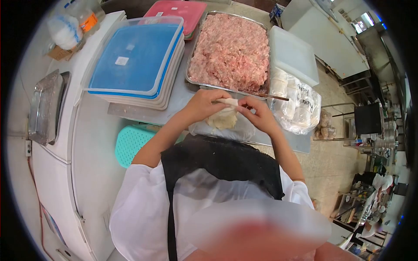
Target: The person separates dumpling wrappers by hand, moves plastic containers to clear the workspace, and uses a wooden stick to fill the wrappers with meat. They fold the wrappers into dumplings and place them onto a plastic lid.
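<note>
My left hand [204,104] and my right hand [259,115] come together in front of my apron, fingers pinched on a folded, pale dough wrapper [230,102]. Just beneath them lies a stack of round dough wrappers [223,120] on a clear plastic bag [241,131]. Any filling inside the folded wrapper is hidden. Beyond my hands stands a large metal tray [189,77] heaped with raw ground meat [230,50]. A thin brown stick [278,98] pokes out past the tray's near right corner.
Stacked containers with a blue lid [135,56] stand on the left, and a red-lidded container [178,15] behind. Bagged white packages [298,106] and a pale translucent box [294,54] sit on the right. A turquoise perforated basket [130,145] is below the table's left edge.
</note>
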`<act>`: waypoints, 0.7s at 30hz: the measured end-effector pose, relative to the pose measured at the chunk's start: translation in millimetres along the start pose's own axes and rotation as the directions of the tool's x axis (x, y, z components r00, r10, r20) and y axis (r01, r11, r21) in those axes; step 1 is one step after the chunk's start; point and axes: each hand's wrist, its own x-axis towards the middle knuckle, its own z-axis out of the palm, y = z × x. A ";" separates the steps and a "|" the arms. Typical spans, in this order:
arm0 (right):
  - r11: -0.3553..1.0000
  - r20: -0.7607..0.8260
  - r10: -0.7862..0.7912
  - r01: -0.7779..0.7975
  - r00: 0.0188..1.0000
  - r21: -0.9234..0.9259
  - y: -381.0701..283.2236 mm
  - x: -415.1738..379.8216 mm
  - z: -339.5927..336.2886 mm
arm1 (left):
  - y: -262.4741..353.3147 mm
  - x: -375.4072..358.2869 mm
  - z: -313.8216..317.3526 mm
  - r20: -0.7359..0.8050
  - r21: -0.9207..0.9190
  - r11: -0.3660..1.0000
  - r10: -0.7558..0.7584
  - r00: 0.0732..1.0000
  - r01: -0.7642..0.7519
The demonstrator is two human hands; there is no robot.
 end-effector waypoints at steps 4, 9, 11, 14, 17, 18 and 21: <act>0.855 -0.174 -0.215 0.099 0.961 -0.509 -12.8 19.9 -46.4 | 4.1 -1.8 -11.0 0.080 0.020 1.000 -0.013 0.997 0.012; 0.510 -0.175 0.146 -0.225 0.974 -0.830 39.8 17.9 -83.7 | -3.7 -5.3 -6.7 0.076 -0.076 0.996 0.061 0.995 -0.055; 0.524 -0.144 0.289 -0.282 0.946 -0.803 52.4 13.3 -83.4 | -7.3 -9.4 -2.0 0.046 -0.276 0.961 -0.001 0.999 0.013; 0.616 -0.056 0.328 -0.259 0.943 -0.744 59.3 9.1 -78.1 | -19.8 -13.3 5.4 0.005 -0.445 0.891 -0.101 0.995 0.092; 0.641 -0.109 0.157 -0.185 0.982 -0.745 56.5 16.0 -74.2 | -36.8 -16.5 11.0 0.021 -0.529 0.830 -0.194 0.981 0.176; 0.637 -0.131 0.131 -0.185 0.983 -0.748 54.5 18.1 -75.7 | -40.8 -17.1 13.1 0.045 -0.555 0.806 -0.220 0.974 0.207; 0.619 -0.101 0.161 -0.180 0.982 -0.764 54.7 16.2 -74.2 | -36.6 -21.9 12.3 0.089 -0.773 0.529 -0.454 0.886 0.349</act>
